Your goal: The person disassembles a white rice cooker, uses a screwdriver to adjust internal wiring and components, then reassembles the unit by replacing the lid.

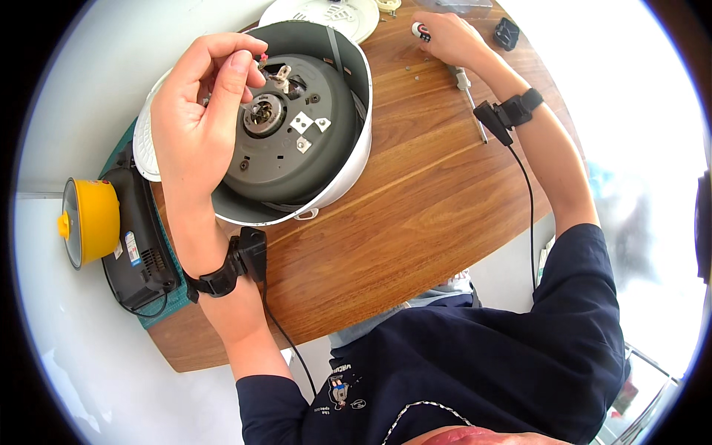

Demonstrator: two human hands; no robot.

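My left hand (204,119) is pinched around a small part with a red bit (263,58), partly hidden by its fingers, over an open white-rimmed appliance housing (355,148). Inside it sits a dark grey round metal base (289,170) with a central metal fitting (264,113), white brackets and holes. My right hand (452,41) grips a small white, black and red object (421,31) at the upper right of the wooden table. Just below that hand lies a screwdriver (467,96) with a pale handle, its shaft pointing toward me.
White perforated lids (343,16) lie behind and left of the housing. A yellow pot (96,222) and black appliance (137,245) stand at the left. A small black part (506,34) and clear tray (467,7) are at the back right. Cables hang from both wrist devices.
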